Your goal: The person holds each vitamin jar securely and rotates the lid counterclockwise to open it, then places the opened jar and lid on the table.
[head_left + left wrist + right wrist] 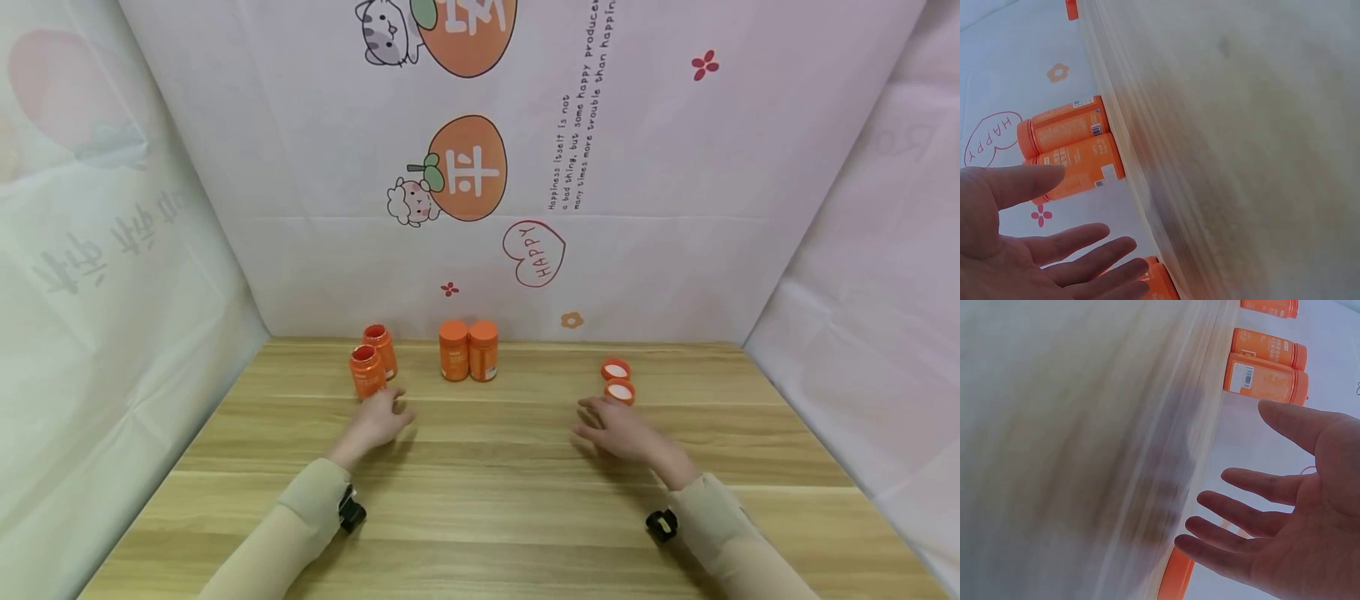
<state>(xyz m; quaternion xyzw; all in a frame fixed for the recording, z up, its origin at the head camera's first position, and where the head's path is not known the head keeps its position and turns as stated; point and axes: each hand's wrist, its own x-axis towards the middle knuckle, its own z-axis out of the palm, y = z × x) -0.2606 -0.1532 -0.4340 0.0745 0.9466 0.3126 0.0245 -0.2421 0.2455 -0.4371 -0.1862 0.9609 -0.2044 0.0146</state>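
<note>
In the head view my left hand (377,419) reaches low over the table, its fingers spread and holding nothing. Right by its fingertips stands an uncapped orange bottle (368,377), with a second uncapped bottle (381,348) just behind. My right hand (621,431) hovers on the other side with loosely extended fingers and nothing in them. Close beyond it lie two orange lids, the nearer lid (619,391) and the farther lid (615,369), white insides up. In the right wrist view the fingers (1241,512) are apart, with one orange lid (1175,575) below them.
Two capped orange bottles, a left bottle (454,352) and a right bottle (483,352), stand side by side at the back middle of the wooden table (487,500). A printed white cloth (315,167) rises behind, and more white cloth hangs at both sides.
</note>
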